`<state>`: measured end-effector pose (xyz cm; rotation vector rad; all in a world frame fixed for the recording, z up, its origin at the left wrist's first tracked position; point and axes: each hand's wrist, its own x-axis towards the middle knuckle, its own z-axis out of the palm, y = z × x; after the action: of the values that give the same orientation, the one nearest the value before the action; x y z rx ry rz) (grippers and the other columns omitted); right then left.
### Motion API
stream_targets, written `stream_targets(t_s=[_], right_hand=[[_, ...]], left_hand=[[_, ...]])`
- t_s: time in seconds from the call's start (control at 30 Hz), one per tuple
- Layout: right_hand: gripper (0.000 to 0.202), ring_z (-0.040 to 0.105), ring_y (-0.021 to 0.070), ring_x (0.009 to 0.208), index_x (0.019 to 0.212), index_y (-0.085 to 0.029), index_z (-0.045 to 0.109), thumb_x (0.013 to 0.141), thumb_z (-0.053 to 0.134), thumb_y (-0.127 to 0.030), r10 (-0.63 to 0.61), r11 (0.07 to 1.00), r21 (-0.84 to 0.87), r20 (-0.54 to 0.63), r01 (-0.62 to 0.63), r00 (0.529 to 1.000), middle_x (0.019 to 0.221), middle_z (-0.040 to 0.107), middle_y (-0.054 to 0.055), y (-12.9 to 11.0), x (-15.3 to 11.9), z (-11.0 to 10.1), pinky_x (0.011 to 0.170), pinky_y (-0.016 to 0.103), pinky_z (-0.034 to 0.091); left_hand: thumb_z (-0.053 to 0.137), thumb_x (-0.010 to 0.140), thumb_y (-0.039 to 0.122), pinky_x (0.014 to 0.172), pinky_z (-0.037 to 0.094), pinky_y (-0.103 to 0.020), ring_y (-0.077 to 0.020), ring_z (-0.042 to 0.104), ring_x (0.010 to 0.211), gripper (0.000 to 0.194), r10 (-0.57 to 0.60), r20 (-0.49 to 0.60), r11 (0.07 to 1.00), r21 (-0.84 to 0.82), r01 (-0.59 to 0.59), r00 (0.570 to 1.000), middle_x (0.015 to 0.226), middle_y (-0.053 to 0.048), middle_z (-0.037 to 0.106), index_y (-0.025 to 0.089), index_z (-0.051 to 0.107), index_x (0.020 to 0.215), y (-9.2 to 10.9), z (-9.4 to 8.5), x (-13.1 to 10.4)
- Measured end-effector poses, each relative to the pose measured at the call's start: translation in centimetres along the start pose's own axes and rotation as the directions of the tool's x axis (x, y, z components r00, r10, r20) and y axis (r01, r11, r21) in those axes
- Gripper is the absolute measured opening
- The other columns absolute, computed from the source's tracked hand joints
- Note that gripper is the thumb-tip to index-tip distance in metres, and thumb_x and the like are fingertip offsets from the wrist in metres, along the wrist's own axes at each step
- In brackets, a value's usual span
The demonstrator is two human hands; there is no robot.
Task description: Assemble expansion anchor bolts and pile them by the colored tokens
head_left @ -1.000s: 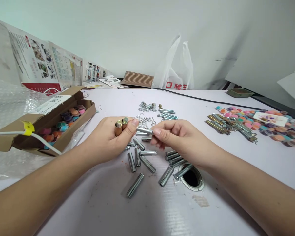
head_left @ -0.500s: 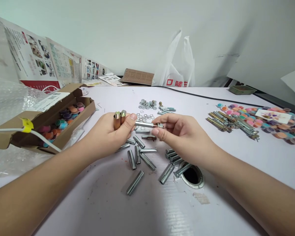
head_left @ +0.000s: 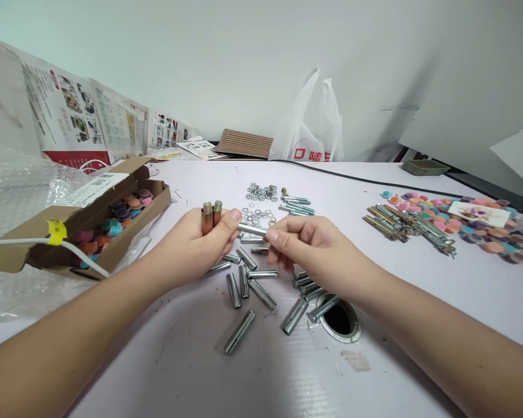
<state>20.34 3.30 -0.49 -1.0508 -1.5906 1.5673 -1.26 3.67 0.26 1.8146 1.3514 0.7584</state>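
My left hand [head_left: 204,241] is closed around two coppery expansion bolts [head_left: 212,219], whose threaded ends stand up above the fingers. Its thumb and finger also pinch one end of a silver expansion bolt [head_left: 251,229] pointing to the right. At that bolt's other end, my right hand [head_left: 303,241] pinches with thumb and fingers, covering the tip. Beneath both hands lie several loose metal sleeves [head_left: 262,294]. Just behind them are flat ring washers [head_left: 256,216], a cluster of nuts [head_left: 261,191] and thin bolts [head_left: 297,208].
A cardboard box [head_left: 154,209] of colourful discs stands at left on bubble wrap. Assembled bolts [head_left: 386,222] and more colourful discs [head_left: 490,244] lie at right. A round hole [head_left: 342,319] with a metal rim opens in the table [head_left: 192,360]. A plastic bag [head_left: 316,130] stands behind.
My right hand has closed over the silver bolt's right end, hiding the nut and reddish part that showed there. My left hand keeps its hold; the view has shifted slightly.
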Motion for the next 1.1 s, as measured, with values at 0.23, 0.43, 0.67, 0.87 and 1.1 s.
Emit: stream_targets(t_s=[0.23, 0.43, 0.67, 0.87, 1.1], right_hand=[[0.056, 0.057, 0.0116, 0.062, 0.104, -0.015, 0.062, 0.088, 0.059, -0.068, 0.036, 0.998, 0.058, -0.060, -0.032, 0.998, 0.081, 0.071, 0.008, 0.3, 0.3, 0.2, 0.054, 0.024, 0.044], [0.045, 0.044, 0.0077, 0.053, 0.079, -0.015, 0.068, 0.092, 0.060, -0.058, -0.081, 0.983, -0.173, -0.077, 0.067, 0.994, 0.068, 0.062, 0.003, 0.3, 0.7, -0.1, 0.048, 0.024, 0.031], [0.041, 0.052, 0.0112, 0.063, 0.116, -0.017, 0.064, 0.084, 0.074, -0.041, -0.308, 0.899, -0.392, -0.246, 0.196, 0.919, 0.073, 0.060, 0.000, 0.4, 0.9, 0.5, 0.058, 0.026, 0.043], [0.066, 0.044, 0.0103, 0.046, 0.088, -0.015, 0.066, 0.089, 0.045, -0.078, 0.072, 0.995, -0.056, -0.115, -0.079, 0.991, 0.064, 0.064, 0.006, 0.1, 1.1, 0.5, 0.044, 0.027, 0.035], [0.037, 0.057, 0.0118, 0.061, 0.085, -0.017, 0.074, 0.094, 0.061, -0.050, -0.272, 0.887, -0.416, -0.120, 0.201, 0.955, 0.073, 0.069, 0.005, 0.4, 0.2, -0.4, 0.055, 0.026, 0.042]], left_hand=[[0.039, 0.102, 0.051, 0.046, 0.031, -0.025, -0.0083, 0.036, 0.044, 0.052, 0.009, -0.025, 0.998, 0.070, -0.008, 1.000, 0.047, 0.004, 0.042, 0.019, 0.047, 0.061, 0.7, 0.0, 0.0], [0.040, 0.102, 0.049, 0.046, 0.031, -0.024, -0.0076, 0.037, 0.043, 0.053, 0.002, -0.072, 0.995, 0.101, 0.005, 0.997, 0.047, 0.004, 0.043, 0.019, 0.048, 0.059, 0.5, 0.3, 0.2], [0.045, 0.101, 0.047, 0.041, 0.022, -0.023, -0.0064, 0.027, 0.041, 0.042, -0.125, 0.003, 0.946, -0.303, 0.120, 0.992, 0.048, 0.006, 0.037, 0.020, 0.045, 0.068, 0.0, 0.7, 0.6], [0.042, 0.101, 0.052, 0.043, 0.028, -0.024, -0.0071, 0.034, 0.042, 0.051, -0.046, -0.044, 0.999, -0.004, 0.046, 0.998, 0.047, 0.004, 0.042, 0.019, 0.048, 0.063, 0.5, 0.3, 0.2], [0.045, 0.100, 0.051, 0.043, 0.025, -0.024, -0.0075, 0.030, 0.043, 0.048, -0.124, 0.006, 0.977, -0.172, 0.123, 0.992, 0.047, 0.004, 0.039, 0.019, 0.046, 0.064, 0.3, 0.8, 0.3]])
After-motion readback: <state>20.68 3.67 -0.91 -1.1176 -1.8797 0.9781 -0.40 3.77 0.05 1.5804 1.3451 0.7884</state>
